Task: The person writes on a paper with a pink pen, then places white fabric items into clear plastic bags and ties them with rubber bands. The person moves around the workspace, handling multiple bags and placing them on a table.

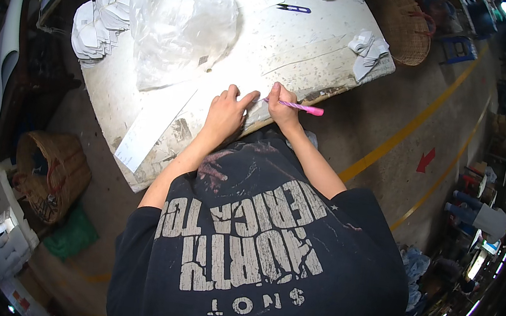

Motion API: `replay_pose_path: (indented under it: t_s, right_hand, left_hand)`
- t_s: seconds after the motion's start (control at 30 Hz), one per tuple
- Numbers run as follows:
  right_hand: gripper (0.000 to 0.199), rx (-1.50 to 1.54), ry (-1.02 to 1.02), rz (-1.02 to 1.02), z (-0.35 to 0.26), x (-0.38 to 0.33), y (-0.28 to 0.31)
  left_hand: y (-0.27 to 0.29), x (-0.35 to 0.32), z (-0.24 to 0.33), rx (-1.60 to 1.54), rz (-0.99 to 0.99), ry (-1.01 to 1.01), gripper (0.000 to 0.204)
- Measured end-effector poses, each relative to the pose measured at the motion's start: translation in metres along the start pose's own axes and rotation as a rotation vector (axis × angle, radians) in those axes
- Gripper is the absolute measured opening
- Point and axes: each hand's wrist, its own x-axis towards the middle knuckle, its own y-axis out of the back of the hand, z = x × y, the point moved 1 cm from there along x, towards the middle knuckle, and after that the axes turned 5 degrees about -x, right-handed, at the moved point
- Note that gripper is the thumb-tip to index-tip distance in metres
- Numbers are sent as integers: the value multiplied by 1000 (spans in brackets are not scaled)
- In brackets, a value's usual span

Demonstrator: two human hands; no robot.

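My right hand (284, 111) is closed around a pink pen (302, 107) with a striped barrel. Its tip points left at the worktable, close to the near edge. My left hand (227, 114) rests on the tabletop just left of the pen, fingers apart and slightly bent. Glare washes out whatever lies under the fingertips, so I cannot tell what it is. Beyond my left hand sits a large clear plastic bag (181, 26). A long white paper strip (154, 130) lies on the table left of my left forearm.
Stacked white cut pieces (100, 24) lie at the table's left, with smaller pieces (368, 51) at the right corner. Purple thread snips (294, 8) lie farther back. Wicker baskets stand at lower left (52, 174) and upper right (402, 25). A blue stool (457, 50) is on the floor.
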Motion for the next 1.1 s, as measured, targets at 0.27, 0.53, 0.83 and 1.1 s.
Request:
replay_pose_path:
  t_s: [0.27, 0.53, 0.83, 1.1]
  right_hand:
    - [30, -65, 31, 33, 6, -2, -7]
    - [26, -66, 56, 61, 6, -3, -7]
    - [34, -114, 38, 66, 1, -3, -4]
    - [35, -110, 19, 58, 5, -5, -5]
  left_hand:
    - [2, 1, 1, 1, -39, 20, 61]
    - [4, 2, 3, -5, -58, 41, 63]
    - [4, 1, 2, -19, -51, 27, 62]
    - [5, 1, 2, -24, -26, 12, 62]
